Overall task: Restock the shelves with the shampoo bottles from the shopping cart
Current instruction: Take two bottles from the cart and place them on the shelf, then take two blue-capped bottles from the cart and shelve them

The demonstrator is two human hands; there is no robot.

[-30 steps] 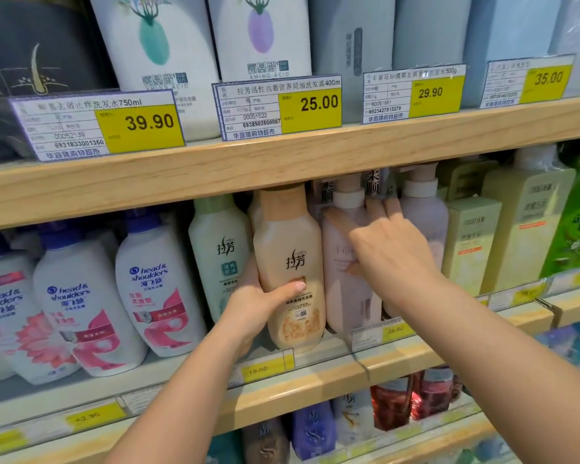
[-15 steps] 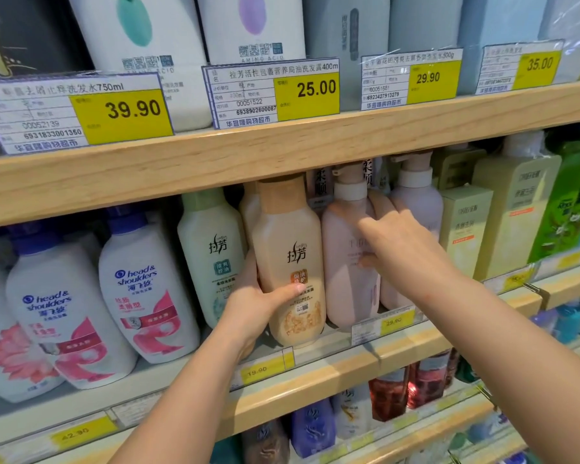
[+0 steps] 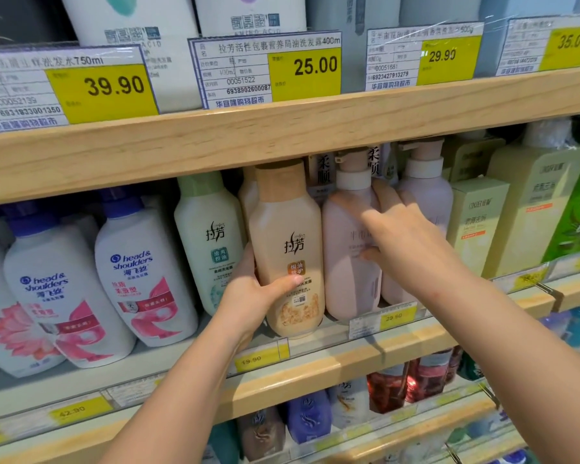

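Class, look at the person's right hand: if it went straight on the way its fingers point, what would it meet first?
The right hand already touches the pale pink pump bottle. Its fingers point between that and the second pink pump bottle, so probably the carton with black characters behind, though depth is unclear.

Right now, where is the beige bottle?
The beige bottle stands mid-frame on the middle shelf, between a pale green bottle and a pink pump bottle.

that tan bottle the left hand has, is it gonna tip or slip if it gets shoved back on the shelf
The tan bottle is tall with a narrower cap, so a push up high would probably tip it; the left hand grips it low. Its plastic looks smooth, so possibly slippery. The green-capped bottle and pink pump bottle flank it closely and should steady it.
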